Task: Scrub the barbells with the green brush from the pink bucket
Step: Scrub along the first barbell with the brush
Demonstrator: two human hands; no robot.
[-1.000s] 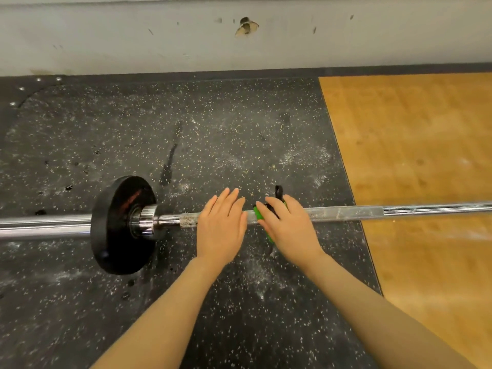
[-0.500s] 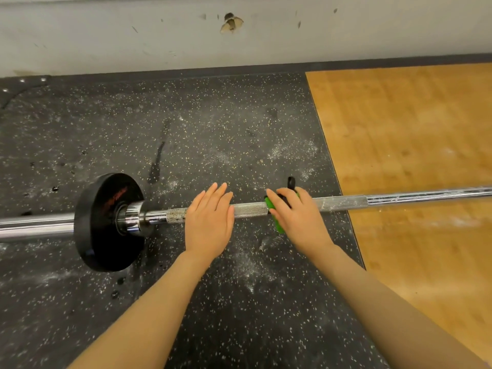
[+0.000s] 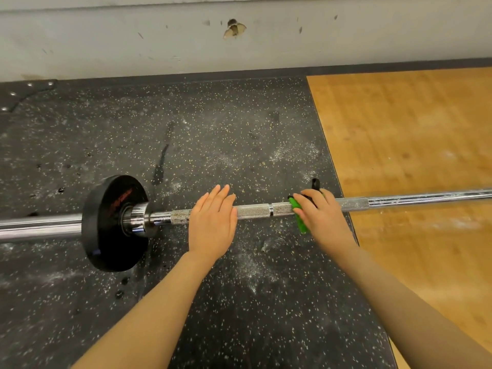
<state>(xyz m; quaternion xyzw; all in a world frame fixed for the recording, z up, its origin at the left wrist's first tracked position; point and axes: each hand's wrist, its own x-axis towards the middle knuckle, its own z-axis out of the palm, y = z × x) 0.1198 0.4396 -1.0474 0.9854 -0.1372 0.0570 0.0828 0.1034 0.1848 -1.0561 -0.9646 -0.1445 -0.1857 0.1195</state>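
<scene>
- Right of the black plate [image 3: 114, 222], the barbell [image 3: 253, 211] lies on the floor; left hand [image 3: 213, 225] rests flat on its knurling
- Farther right, right hand [image 3: 319, 217] grips the green brush [image 3: 299, 218] against the shaft; scrubbing appears underway; next stroke likely needs steady pressure

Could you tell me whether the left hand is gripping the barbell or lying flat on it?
Flat: the left hand rests on the knurled steel barbell with fingers straight.

under the right hand [image 3: 323, 219] shows a bright green brush [image 3: 300, 222] with a black loop. the barbell [image 3: 253, 211] is silver, crosshatched beside the left hand [image 3: 211, 225]; left of it, a black plate [image 3: 114, 225] with red lettering. the floor mat [image 3: 213, 134] is black, flecked white and yellow.
</scene>
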